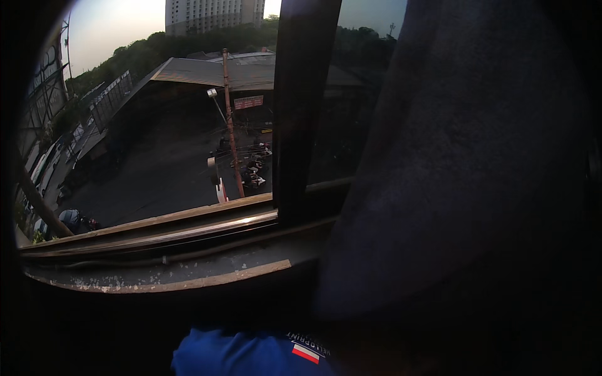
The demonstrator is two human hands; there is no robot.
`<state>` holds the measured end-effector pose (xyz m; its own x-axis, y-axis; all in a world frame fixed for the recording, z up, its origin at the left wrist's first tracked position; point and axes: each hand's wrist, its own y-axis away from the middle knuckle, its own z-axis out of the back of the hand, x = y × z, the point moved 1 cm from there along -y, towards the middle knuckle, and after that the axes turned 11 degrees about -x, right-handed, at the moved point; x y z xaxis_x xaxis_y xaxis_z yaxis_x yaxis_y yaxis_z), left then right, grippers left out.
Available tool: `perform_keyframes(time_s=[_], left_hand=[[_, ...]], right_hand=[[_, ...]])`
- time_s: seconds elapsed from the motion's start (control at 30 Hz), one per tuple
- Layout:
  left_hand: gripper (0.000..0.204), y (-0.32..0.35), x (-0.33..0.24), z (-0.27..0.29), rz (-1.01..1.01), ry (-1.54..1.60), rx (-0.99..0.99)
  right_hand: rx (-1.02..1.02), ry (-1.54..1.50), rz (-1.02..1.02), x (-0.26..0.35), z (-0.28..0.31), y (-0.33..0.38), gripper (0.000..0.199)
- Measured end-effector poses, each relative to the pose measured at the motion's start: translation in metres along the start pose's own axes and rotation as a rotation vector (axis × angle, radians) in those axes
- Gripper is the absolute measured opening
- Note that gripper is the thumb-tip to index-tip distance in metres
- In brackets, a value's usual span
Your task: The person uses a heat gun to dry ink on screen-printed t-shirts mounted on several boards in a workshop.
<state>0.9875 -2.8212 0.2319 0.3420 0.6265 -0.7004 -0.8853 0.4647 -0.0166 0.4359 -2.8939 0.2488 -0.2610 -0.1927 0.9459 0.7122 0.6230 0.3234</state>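
Neither of my hands shows. At the lower edge is blue cloth of a shirt (238, 354) with a small red and white patch; I cannot tell whether it is a sleeve or the body of the shirt. Beyond it, a window sill (188, 283) with peeling paint and a pale front edge runs along a sliding window. The window's metal track (207, 230) catches light near the dark upright frame (304, 106). On the right hangs a dark curtain (451, 144), covering part of the glass. The area below the sill is too dark to make out.
Through the window, well below, lies a paved yard (144, 182) with parked motorbikes (254, 172). A rusty pole (231, 125) with wires rises outside, near a corrugated roof (200, 72). Trees and a tall building (213, 15) stand farther off.
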Motion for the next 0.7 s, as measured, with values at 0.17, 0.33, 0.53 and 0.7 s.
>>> perform_keyframes(time_s=[0.17, 0.33, 0.53, 0.7], left_hand=[[0.034, 0.033, -0.105, -0.068, -0.205, 0.054, 0.173], [0.035, 0.064, -0.265, -0.162, -0.530, 0.103, 0.447], [0.036, 0.181, -0.433, -0.280, -0.920, 0.152, 0.955], [0.037, 0.382, -0.517, -0.371, -1.260, 0.208, 1.740]], right_hand=[[0.024, -0.073, -0.089, 0.014, 0.046, -0.058, 0.053], [-0.051, -0.194, -0.185, 0.030, 0.098, -0.087, 0.050], [-0.255, -0.291, -0.341, 0.031, 0.153, -0.094, 0.046], [-0.663, -0.320, -0.305, 0.036, 0.194, -0.064, 0.060]])
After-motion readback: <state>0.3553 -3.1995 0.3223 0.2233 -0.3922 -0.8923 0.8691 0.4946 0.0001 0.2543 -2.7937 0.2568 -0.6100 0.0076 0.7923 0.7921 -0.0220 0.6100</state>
